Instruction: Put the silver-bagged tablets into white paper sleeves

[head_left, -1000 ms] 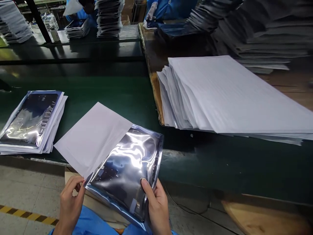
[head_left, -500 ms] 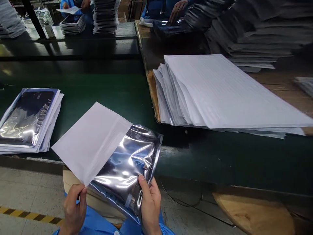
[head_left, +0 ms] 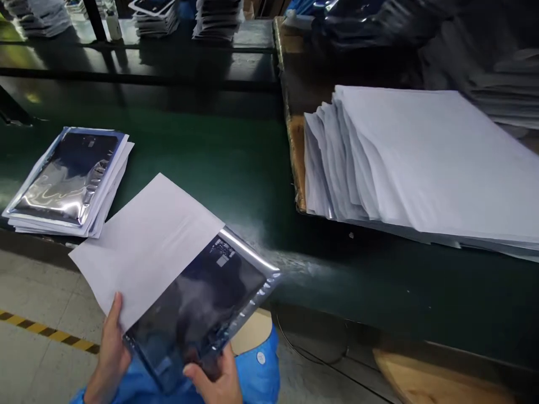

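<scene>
My left hand (head_left: 110, 342) grips the lower edge of a white paper sleeve (head_left: 147, 241), thumb on top and the other fingers hidden beneath. The sleeve covers the far left part of a dark, flat panel in a shiny plastic bag (head_left: 202, 297). Whether the bagged panel lies inside the sleeve or just under it, I cannot tell. My right hand (head_left: 217, 379) is closed on the near right edge of the bag, thumb above. Both pieces are tilted over the front edge of the green work surface (head_left: 210, 151).
To the left lies a stack of bagged panels with white sleeves (head_left: 71, 179). A pile of large white sheets or bags (head_left: 425, 168) rests on a wooden board (head_left: 298, 163) at right. More stacks (head_left: 219, 19) stand at the back. A cable (head_left: 320, 359) hangs below the bench.
My left hand has shifted from pinching the sleeve's corner to holding its edge. The bagged panel has turned, and my right hand has moved down and left. The camera view has shifted.
</scene>
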Action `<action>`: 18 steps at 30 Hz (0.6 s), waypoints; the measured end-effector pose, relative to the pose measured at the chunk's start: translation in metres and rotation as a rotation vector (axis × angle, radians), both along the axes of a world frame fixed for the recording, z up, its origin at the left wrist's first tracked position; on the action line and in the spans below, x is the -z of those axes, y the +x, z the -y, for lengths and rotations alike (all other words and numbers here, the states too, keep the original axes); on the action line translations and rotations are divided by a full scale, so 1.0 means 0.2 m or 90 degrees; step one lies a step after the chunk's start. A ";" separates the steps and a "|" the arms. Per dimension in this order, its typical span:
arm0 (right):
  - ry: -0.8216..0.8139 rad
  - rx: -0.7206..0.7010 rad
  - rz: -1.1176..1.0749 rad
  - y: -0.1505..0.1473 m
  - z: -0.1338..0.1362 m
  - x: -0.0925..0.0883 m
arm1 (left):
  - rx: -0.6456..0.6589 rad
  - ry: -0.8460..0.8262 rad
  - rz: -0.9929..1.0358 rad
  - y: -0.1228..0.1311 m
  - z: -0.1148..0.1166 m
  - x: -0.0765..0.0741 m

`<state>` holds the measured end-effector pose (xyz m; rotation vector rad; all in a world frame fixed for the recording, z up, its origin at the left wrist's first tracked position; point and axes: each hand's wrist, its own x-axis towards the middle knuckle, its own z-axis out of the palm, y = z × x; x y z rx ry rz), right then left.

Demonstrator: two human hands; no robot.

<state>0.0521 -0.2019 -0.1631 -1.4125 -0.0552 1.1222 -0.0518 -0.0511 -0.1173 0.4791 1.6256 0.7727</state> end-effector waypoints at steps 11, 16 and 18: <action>0.020 -0.041 -0.159 0.39 -0.04 0.12 | 0.198 -0.161 0.046 -0.61 0.08 0.19; 0.007 -0.024 -0.071 0.25 -0.10 0.12 | 0.238 -0.169 0.042 -0.61 0.13 0.26; -0.027 0.005 -0.049 0.23 -0.05 0.14 | 0.229 -0.179 0.050 -0.60 0.18 0.30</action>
